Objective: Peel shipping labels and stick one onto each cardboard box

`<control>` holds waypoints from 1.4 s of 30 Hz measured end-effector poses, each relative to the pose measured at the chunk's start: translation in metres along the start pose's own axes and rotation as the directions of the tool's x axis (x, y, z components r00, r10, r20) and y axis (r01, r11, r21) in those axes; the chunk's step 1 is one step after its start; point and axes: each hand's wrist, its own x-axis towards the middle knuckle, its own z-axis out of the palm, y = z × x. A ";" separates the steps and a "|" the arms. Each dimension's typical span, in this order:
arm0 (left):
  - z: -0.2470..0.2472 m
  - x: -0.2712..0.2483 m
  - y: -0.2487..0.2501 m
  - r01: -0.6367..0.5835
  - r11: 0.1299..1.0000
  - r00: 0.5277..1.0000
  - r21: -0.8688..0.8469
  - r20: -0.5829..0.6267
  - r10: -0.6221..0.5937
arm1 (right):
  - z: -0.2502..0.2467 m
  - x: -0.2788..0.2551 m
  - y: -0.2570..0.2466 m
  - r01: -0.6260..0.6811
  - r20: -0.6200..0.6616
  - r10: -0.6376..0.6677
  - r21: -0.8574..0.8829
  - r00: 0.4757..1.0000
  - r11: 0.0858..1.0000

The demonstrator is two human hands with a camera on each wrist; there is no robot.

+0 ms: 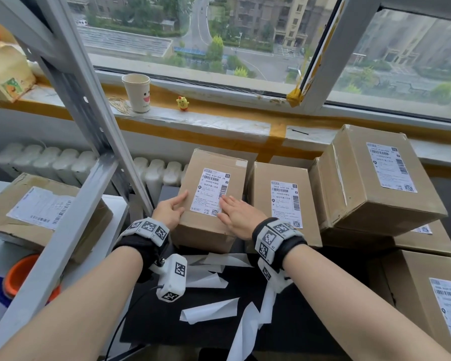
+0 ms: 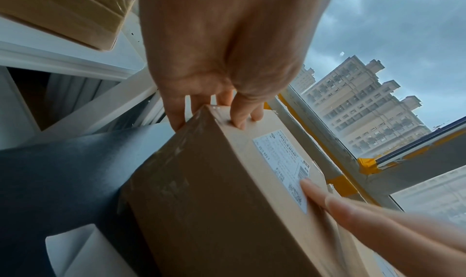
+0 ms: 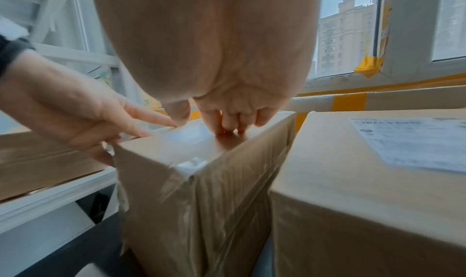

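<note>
A brown cardboard box (image 1: 214, 162) stands in the middle of the dark table, with a white shipping label (image 1: 211, 190) stuck on its top. My right hand (image 1: 236, 213) lies flat on the label's near right corner, fingers straight and pressing down. My left hand (image 1: 171, 209) rests against the box's left top edge, with some fingers on the top and others down the side. The left wrist view shows those fingers (image 2: 239, 118) on the box (image 2: 201, 201) beside the label (image 2: 282, 161). In the right wrist view my right fingertips (image 3: 227, 126) touch the box top (image 3: 176, 147).
Labelled boxes stand to the right: one beside it (image 1: 279, 173), a tilted one stacked (image 1: 357, 204), another at the near right (image 1: 406, 287). A labelled box (image 1: 16, 201) sits on the left shelf. White backing strips (image 1: 211, 277) litter the table. A slanted metal post (image 1: 89, 113) crosses the left.
</note>
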 end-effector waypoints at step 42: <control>-0.003 -0.013 0.023 -0.154 0.742 0.981 0.652 0.188 0.038 | 0.034 -0.021 -0.008 0.077 -0.079 -0.076 0.009 0.994 0.997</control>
